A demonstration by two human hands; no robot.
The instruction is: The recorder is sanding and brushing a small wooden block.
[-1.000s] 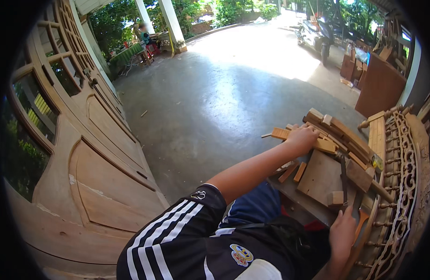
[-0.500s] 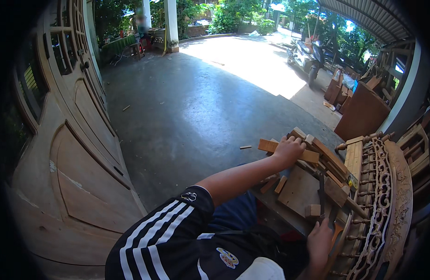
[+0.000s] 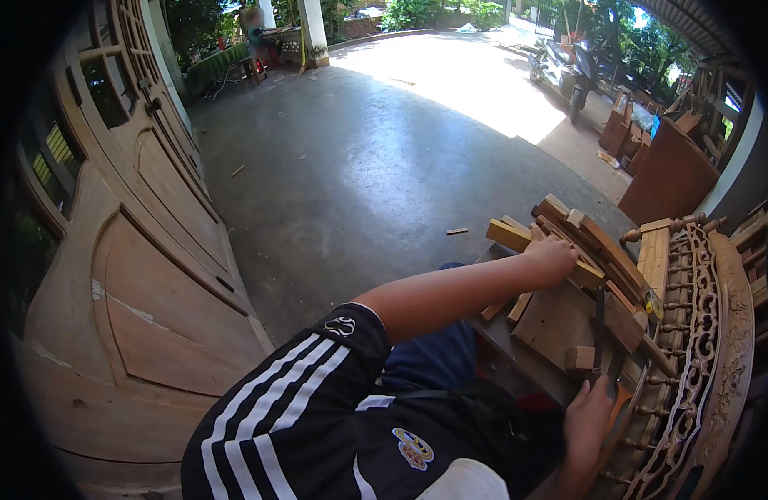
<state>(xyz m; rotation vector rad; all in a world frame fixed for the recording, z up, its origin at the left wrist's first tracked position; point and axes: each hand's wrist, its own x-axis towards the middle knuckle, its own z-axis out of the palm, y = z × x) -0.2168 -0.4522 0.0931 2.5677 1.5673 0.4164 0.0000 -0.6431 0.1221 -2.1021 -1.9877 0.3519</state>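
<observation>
My left hand (image 3: 553,260) is closed around a light wooden strip (image 3: 509,235) lying across a pile of wood pieces. Its fingertips are partly hidden behind the hand. Closer to me, my right hand (image 3: 590,410) grips the near end of a long, narrow dark tool (image 3: 599,332), whose exact kind I cannot make out. The tool lies over a flat wooden board (image 3: 544,327), beside a small wood block (image 3: 579,358). An orange curved handle or frame (image 3: 622,407) shows just right of that hand.
A carved wooden panel with turned spindles (image 3: 699,325) stands along the right. Long wooden bars (image 3: 613,250) lean beyond my left hand. A panelled wooden door (image 3: 163,292) lines the left. Farther off are a motorbike (image 3: 574,79), a brown board (image 3: 671,171) and a person (image 3: 255,42).
The whole view has shifted, so the scene sits farther right and higher. My left hand has moved slightly right with the strip, which shows a lighter face. My right hand keeps its grip.
</observation>
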